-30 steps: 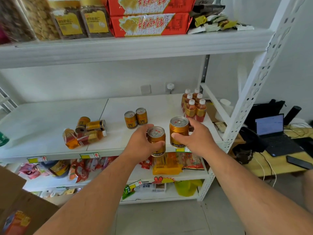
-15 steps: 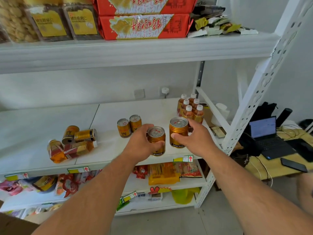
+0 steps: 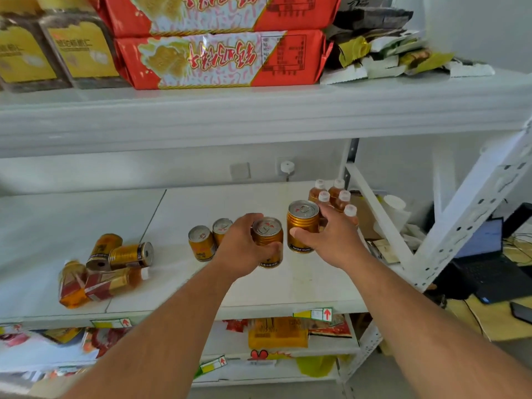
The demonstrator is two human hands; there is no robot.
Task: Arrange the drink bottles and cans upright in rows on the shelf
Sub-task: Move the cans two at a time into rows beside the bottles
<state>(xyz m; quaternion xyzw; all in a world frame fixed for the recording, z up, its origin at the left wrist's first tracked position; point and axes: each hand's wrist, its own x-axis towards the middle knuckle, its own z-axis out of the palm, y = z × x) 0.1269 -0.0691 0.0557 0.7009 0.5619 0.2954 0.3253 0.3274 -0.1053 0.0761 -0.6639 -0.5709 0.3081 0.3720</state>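
Note:
My left hand grips an upright gold can over the white middle shelf. Just to its right, my right hand grips a second upright gold can. Two more gold cans stand upright behind my left hand. Several small amber bottles with white caps stand in rows at the back right, partly hidden by my right hand. On the left, two gold cans and two amber bottles lie on their sides.
The upper shelf carries red snack packs and boxes close overhead. A white diagonal brace and upright post bound the shelf's right end. Snack packets fill the lower shelf. A desk with a laptop stands at the right.
Both hands have carried their cans further back over the shelf, toward the standing bottles. The camera has moved closer and tilted up.

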